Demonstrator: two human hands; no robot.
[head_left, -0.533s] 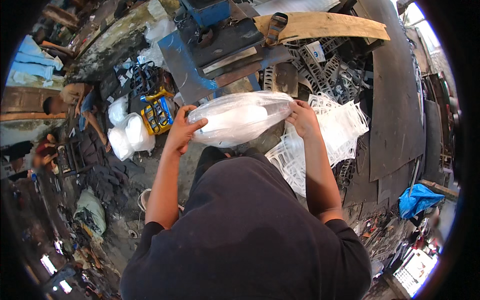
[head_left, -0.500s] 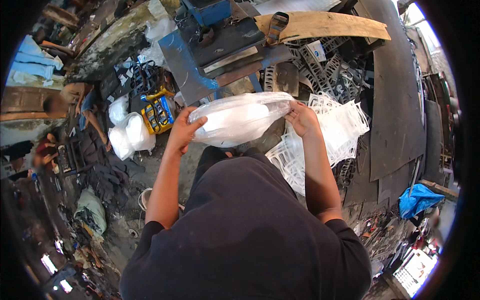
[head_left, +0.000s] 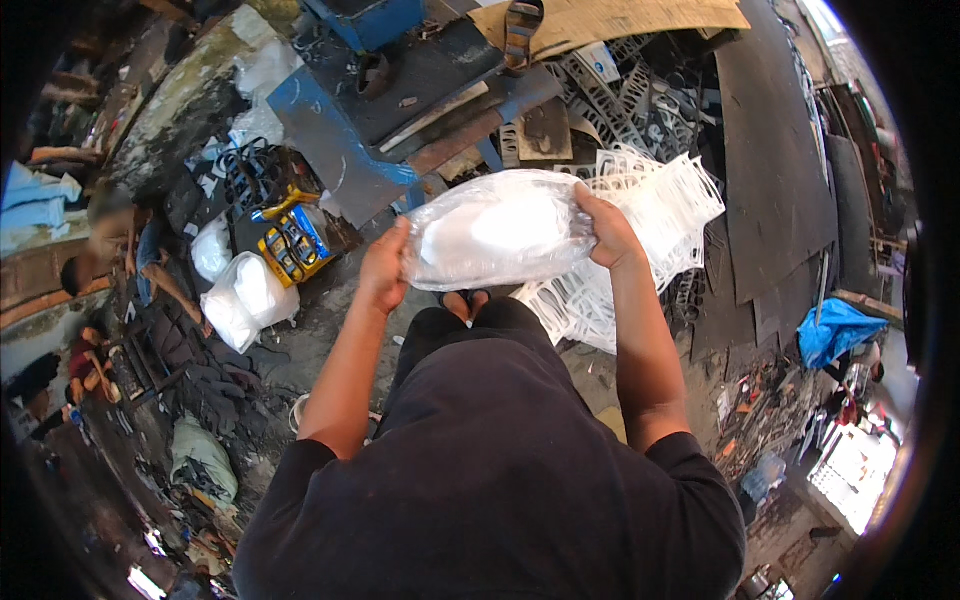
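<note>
A clear plastic bag (head_left: 497,230) with something white inside is stretched between my hands, above my knees. My left hand (head_left: 384,268) pinches its left end, thumb on top. At its right end my right hand (head_left: 608,230) is closed on the plastic. What the white content is, I cannot make out. Just beyond the bag's right side lies a pile of white cut-out sheets (head_left: 665,215) with rows of holes. To the left of my left hand sit white plastic-wrapped bundles (head_left: 250,300) and a yellow and blue container (head_left: 293,245).
A blue and black workbench (head_left: 345,130) stands ahead, with a sandal (head_left: 522,35) beside a wooden board (head_left: 620,20). Large dark sheets (head_left: 775,170) lean at the right, near a blue tarp (head_left: 835,330). A green-grey sack (head_left: 203,460) lies at the left; people sit farther off.
The bag has turned to show a broader, rounder face, and my right hand has shifted its hold at the right end. The view has shifted slightly.
</note>
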